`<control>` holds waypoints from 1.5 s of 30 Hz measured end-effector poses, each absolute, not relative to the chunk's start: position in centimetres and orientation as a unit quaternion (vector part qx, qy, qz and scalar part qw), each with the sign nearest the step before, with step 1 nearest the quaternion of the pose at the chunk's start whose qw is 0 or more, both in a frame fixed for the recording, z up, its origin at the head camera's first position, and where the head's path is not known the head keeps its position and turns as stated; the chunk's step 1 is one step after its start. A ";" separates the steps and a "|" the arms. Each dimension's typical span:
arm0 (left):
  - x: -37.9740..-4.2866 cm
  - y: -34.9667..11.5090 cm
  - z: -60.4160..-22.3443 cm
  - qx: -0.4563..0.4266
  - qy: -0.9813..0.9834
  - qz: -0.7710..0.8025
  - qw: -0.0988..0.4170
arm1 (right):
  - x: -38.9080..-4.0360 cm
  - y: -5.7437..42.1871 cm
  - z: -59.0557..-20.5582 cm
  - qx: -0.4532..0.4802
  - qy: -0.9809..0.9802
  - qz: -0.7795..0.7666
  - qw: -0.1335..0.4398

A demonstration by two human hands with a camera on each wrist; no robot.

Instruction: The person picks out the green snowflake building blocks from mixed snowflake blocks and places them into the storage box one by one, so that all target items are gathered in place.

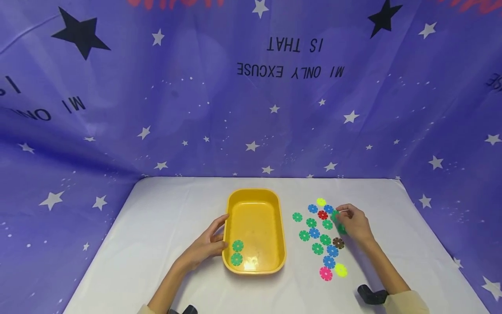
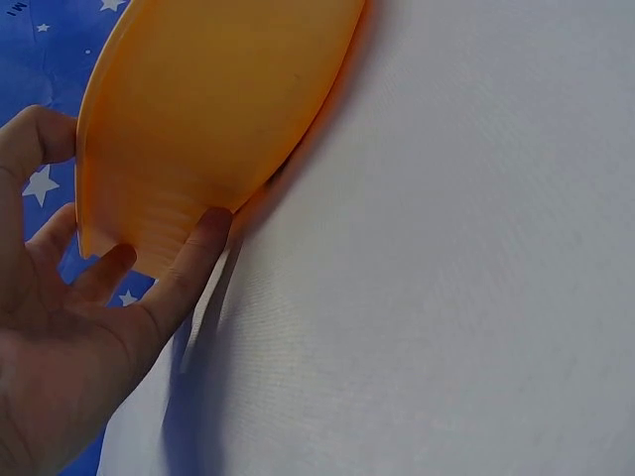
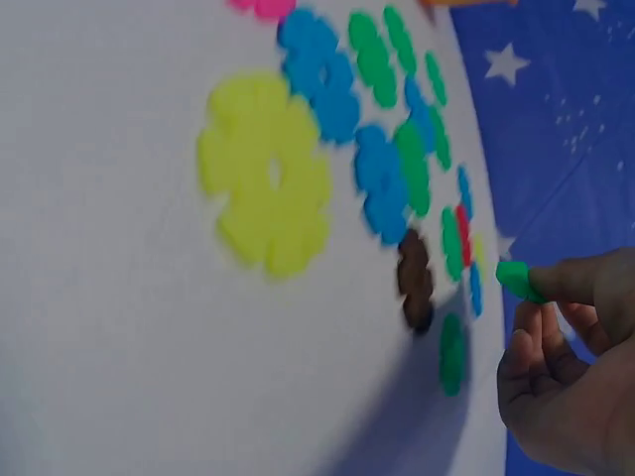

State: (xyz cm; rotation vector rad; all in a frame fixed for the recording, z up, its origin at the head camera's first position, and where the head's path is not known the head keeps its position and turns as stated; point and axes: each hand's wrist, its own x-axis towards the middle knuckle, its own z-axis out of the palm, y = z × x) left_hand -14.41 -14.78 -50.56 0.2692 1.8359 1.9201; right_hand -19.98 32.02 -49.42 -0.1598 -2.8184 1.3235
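My left hand [image 1: 201,248] rests against the left side of a yellow plastic tray [image 1: 283,235]. In the left wrist view its fingers are spread over the tray's outer wall [image 2: 228,89], one bent at the rim. Two green notched discs [image 1: 237,245] lie in the tray's near left corner. Thumb and finger of my right hand [image 1: 356,224] pinch a green notched disc [image 3: 516,280], raised off the table in the right wrist view. Below that hand lies another green disc [image 3: 451,354], partly hidden by it in the head view.
Loose notched discs lie right of the tray: several green [image 1: 311,223] and blue [image 1: 332,250], a red [image 1: 322,214], a brown [image 1: 338,243], a pink [image 1: 326,274] and two yellow [image 1: 340,270]. White cloth [image 1: 164,218] covers the table; a purple star-print curtain [image 1: 219,109] stands behind.
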 end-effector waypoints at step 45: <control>-14.7 -14.2 -50.5 0.089 0.689 0.680 0.234 | -17.3 11.7 -46.4 0.111 -0.787 0.589 -0.145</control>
